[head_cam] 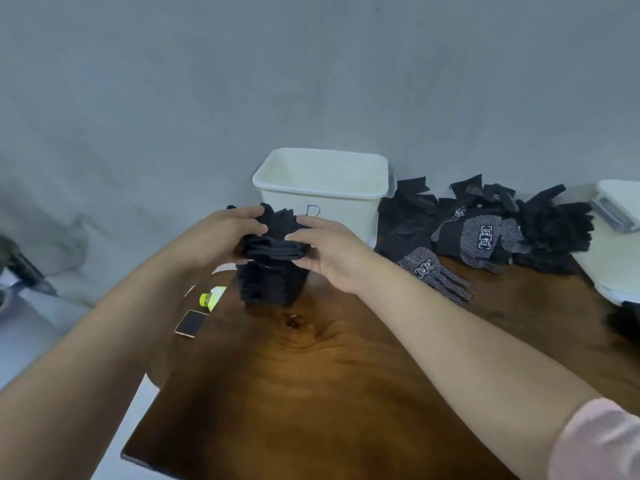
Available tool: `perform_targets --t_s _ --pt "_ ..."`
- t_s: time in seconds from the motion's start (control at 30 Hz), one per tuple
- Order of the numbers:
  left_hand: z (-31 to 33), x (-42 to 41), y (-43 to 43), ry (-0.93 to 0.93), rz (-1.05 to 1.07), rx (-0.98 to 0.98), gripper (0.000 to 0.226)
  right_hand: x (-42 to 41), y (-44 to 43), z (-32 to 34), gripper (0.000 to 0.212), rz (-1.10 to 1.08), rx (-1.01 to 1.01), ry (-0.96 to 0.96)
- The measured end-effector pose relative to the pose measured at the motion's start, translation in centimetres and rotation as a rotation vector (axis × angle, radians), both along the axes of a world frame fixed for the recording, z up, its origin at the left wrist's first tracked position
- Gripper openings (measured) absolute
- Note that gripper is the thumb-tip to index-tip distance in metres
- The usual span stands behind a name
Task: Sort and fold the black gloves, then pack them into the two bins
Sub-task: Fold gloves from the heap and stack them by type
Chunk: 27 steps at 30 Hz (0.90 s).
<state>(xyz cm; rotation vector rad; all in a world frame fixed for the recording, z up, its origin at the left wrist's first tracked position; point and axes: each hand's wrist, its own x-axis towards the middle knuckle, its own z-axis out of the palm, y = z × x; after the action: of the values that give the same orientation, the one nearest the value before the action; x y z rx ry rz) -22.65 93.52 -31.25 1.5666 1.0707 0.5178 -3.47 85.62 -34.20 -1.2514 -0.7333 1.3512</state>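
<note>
Gloves point(273, 249), folded — left hand point(221, 233) grips one end; right hand point(329, 252) grips the other.

Folded black glove point(273, 249) raised just above stack of folded gloves point(272, 284), before upright white bin point(322, 192); unfolded dotted gloves point(485, 230) heaped between it and second white bin point(609, 265).

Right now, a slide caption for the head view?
Left hand and right hand grip a folded glove over the glove stack before the white bin.
</note>
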Motion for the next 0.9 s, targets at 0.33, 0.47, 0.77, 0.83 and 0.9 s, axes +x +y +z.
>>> perform_targets --t_s 0.33,0.47,0.77,0.83,0.9 --pt "-2.0 0.0 5.5 0.138 -0.053 -0.018 0.072 -0.3 4.2 -1.4 0.075 -0.035 -0.072 -0.084" --pt "-3.2 0.2 5.7 0.161 -0.063 0.037 0.066 -0.5 4.6 -2.0 0.074 -0.021 -0.110 -0.117" --pt "-5.6 -0.1 6.6 0.182 -0.062 0.062 0.060 -0.9 5.6 -3.7 0.079 -0.005 -0.145 -0.272" --pt "-6.1 -0.2 6.5 0.175 -0.053 0.061 0.059 -0.9 5.6 -4.2 0.079 0.006 -0.144 -0.365" --pt "-6.6 -0.2 6.3 0.179 -0.031 0.066 0.059 -0.8 5.5 -4.8 0.077 0.026 -0.122 -0.507"
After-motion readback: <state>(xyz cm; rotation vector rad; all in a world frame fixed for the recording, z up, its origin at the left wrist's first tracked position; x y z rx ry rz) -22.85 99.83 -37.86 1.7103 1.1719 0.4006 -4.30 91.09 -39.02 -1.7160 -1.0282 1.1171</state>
